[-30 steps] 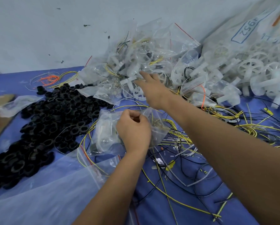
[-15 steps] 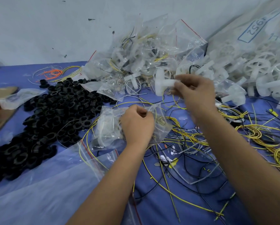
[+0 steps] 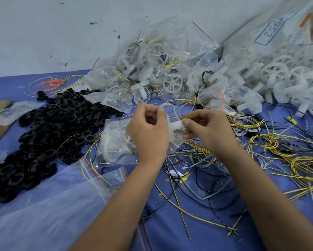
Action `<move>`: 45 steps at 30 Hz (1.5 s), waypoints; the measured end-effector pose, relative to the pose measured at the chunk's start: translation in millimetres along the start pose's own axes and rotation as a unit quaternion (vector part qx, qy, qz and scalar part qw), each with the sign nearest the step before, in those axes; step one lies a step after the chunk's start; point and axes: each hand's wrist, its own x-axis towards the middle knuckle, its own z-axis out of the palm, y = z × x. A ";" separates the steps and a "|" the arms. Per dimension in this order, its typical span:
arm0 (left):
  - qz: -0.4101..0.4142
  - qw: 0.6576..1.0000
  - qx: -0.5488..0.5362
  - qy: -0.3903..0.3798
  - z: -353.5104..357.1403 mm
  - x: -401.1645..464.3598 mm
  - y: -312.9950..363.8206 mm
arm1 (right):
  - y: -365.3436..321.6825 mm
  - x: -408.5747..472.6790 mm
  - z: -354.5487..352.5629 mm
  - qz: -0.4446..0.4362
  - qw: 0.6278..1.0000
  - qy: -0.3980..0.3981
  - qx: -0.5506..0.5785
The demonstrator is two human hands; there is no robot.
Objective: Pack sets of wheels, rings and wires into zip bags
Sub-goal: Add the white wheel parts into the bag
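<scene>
A pale grey wall (image 3: pixel 61 33), flecked with dark marks, backs a blue-covered table (image 3: pixel 170 236).

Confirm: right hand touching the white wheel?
Touching. Head view shows the right hand pinching the white wheel's axle stub at the zip bag mouth.

A blue cloth (image 3: pixel 170 232) is seen under everything; the rings (image 3: pixel 48 127) heaped on it are black; the wheels (image 3: pixel 275 73) are of translucent white plastic; the loose wires (image 3: pixel 306 165) are shown yellow with dark flecks, mixed with black and white ones; a small orange wire bundle (image 3: pixel 51 82) lies by the pale grey wall (image 3: pixel 43 33), which is marked with dark specks; the clear zip bags (image 3: pixel 170 48) are edged with a red line; a blue handwritten number is boxed on the large sack (image 3: pixel 271 29).
</scene>
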 end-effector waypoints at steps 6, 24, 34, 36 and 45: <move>0.142 0.986 0.062 -0.057 1.5 -4.3 16.2 | -6.4 -5.4 11.5 -0.097 0.990 -0.047 -0.090; 0.217 0.969 0.063 -0.097 11.6 -23.2 20.1 | -8.6 -21.3 28.1 -0.092 0.974 -0.209 -0.006; 0.079 0.991 -0.002 -0.111 12.7 -21.8 1.4 | -9.2 -8.5 8.8 -0.055 0.991 -0.118 -0.014; 0.029 0.992 -0.017 -0.124 15.4 -23.3 -2.8 | -10.4 -0.5 -2.4 -0.041 0.999 -0.013 0.019; -0.046 0.971 -0.039 -0.231 21.2 -31.8 -15.1 | 25.2 50.4 -70.5 0.030 0.853 0.268 -0.447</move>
